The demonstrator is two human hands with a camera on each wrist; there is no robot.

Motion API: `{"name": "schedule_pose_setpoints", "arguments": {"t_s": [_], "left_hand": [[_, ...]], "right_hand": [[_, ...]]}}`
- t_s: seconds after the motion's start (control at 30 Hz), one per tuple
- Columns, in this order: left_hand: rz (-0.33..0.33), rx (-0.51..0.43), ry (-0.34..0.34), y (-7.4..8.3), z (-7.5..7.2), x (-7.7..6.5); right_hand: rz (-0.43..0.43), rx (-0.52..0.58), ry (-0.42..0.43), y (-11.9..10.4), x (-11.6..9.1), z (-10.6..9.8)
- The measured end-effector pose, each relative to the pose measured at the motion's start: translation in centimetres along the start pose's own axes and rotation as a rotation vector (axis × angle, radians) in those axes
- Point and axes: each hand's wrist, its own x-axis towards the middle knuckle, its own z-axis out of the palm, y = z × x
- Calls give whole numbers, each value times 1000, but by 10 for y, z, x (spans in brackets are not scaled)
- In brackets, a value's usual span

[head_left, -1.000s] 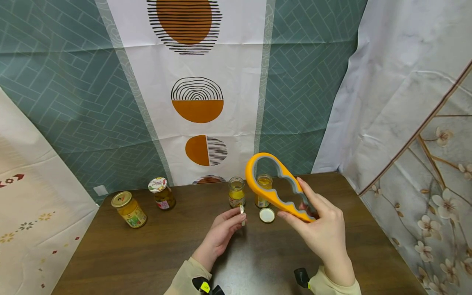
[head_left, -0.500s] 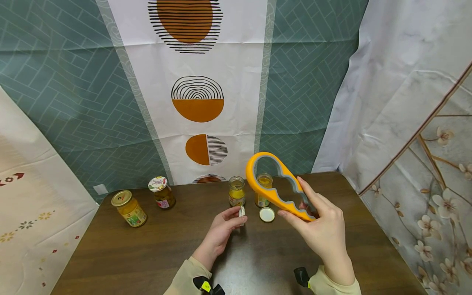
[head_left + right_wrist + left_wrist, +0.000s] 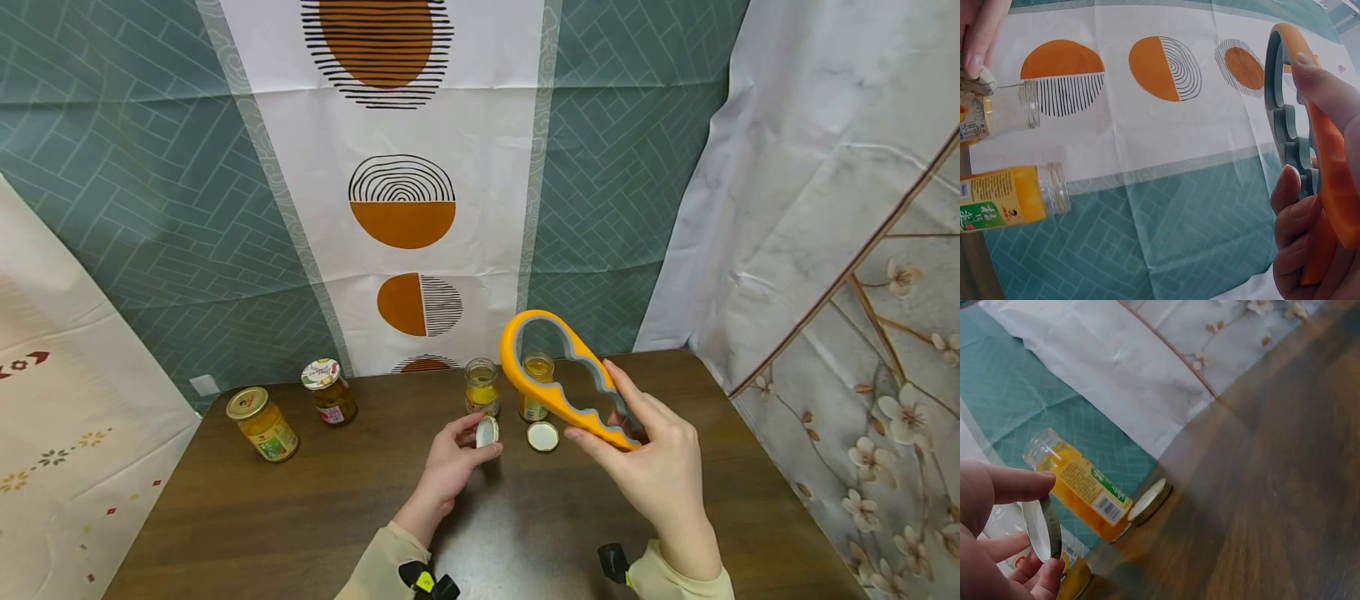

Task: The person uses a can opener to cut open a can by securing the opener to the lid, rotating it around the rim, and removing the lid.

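Between thumb and fingers, my left hand (image 3: 448, 467) pinches a round jar lid (image 3: 487, 432) tilted on edge, its pale inner side showing; the left wrist view shows the lid (image 3: 1042, 530) from the side. Just behind it stands an uncapped glass jar (image 3: 482, 390) with yellow contents. My right hand (image 3: 660, 458) grips an orange jar opener (image 3: 536, 392) with a grey scalloped lining, held in the air above the table. Partly hidden behind the opener is a second uncapped jar (image 3: 1088, 487) of orange-yellow contents. Another lid (image 3: 543, 437) lies on the table in front of that jar, pale side up.
On the left of the brown table (image 3: 300, 525) stand two capped jars: a yellow one with a gold lid (image 3: 264, 425) and a darker one with a patterned white lid (image 3: 330, 393). Fabric hangings (image 3: 615, 167) border the table at the back and sides.
My left hand has turned the lid from nearly edge-on so that its pale inside faces the head camera. My right hand and the jar opener have stayed in place.
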Motion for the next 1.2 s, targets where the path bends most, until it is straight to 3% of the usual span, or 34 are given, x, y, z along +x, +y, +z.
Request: {"name": "schedule_pose_setpoints", "arguments": {"t_s": [0.33,0.5,0.97,1.2], "left_hand": [[175,307,116,-13,6,9],[203,405,148,-20,6,12],[251,583,199,-31,9,18],[315,609,211,-35,10,21]], "right_hand": [[-10,1,10,-2,-1,-2],[17,-5,-8,-2,-3,-2],[-7,-20,-3,-3,-4,0],[-3,-30,-14,-2,-3,1]]}}
